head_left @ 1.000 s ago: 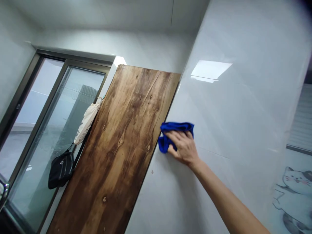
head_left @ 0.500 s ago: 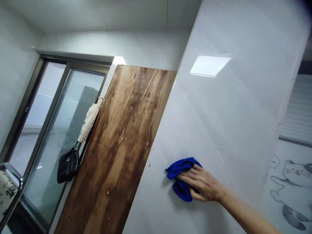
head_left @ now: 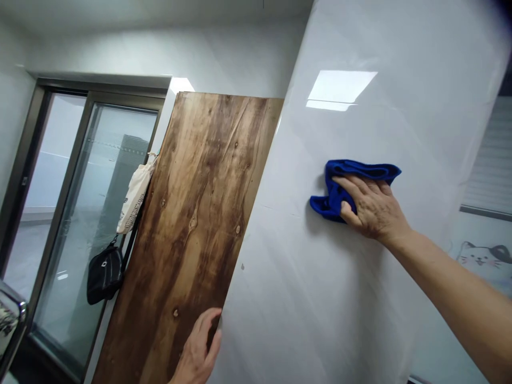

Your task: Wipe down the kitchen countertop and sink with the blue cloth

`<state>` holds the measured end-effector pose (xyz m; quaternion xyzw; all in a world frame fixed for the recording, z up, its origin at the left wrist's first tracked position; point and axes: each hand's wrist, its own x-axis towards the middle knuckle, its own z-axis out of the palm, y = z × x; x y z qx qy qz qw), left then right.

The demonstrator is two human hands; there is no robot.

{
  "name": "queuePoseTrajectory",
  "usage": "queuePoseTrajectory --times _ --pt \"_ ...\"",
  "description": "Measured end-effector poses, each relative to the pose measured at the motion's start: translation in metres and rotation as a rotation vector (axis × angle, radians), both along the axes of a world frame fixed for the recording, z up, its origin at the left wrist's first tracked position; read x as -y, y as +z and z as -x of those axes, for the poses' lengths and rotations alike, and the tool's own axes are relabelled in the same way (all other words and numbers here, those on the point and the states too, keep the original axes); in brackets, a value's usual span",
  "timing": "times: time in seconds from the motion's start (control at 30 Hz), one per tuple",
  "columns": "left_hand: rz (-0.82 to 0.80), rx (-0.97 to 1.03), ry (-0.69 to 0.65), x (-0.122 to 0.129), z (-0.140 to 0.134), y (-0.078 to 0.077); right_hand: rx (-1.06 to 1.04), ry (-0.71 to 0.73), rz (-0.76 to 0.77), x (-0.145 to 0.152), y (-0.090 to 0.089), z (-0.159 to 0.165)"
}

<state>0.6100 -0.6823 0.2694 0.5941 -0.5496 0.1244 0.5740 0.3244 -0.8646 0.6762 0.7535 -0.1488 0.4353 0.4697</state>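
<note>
The fingers (head_left: 362, 185) of my right hand (head_left: 376, 210) are slightly bent and close together, pinning the blue cloth (head_left: 334, 202) against the glossy white wall (head_left: 304, 277). The cloth lies beneath them, its folds showing above my fingertips and left past my thumb. My left hand (head_left: 199, 348) is half open, grasping nothing, by the edge of the wooden panel (head_left: 192, 224); I cannot tell whether it touches. Beyond the panel hang a cream bag (head_left: 136, 200) and a black bag (head_left: 105, 273).

Two hands (head_left: 376, 208), one cloth (head_left: 334, 200), two bags (head_left: 105, 273)
</note>
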Motion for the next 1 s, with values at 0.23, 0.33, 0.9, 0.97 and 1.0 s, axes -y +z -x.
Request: queuePoseTrajectory --times 0.23,0.33,0.9,0.97,1.0 --pt "0.254 0.095 0.043 0.074 0.026 0.095 0.183 -0.057 -0.003 0.002 0.029 -0.009" --pt "0.369 0.141 0.143 0.095 0.029 0.094 0.197 -0.074 -0.013 0.006 0.028 0.0" --pt "0.487 0.161 0.193 0.111 0.024 0.079 0.712 -0.086 -0.072 0.029 0.059 0.045" --pt "0.474 0.141 0.198 0.112 0.026 0.078 0.715 -0.091 -0.099 0.031 0.075 0.051" --pt "0.47 0.127 0.207 0.113 0.027 0.077 0.711 -0.09 -0.113 0.032 0.082 0.054"
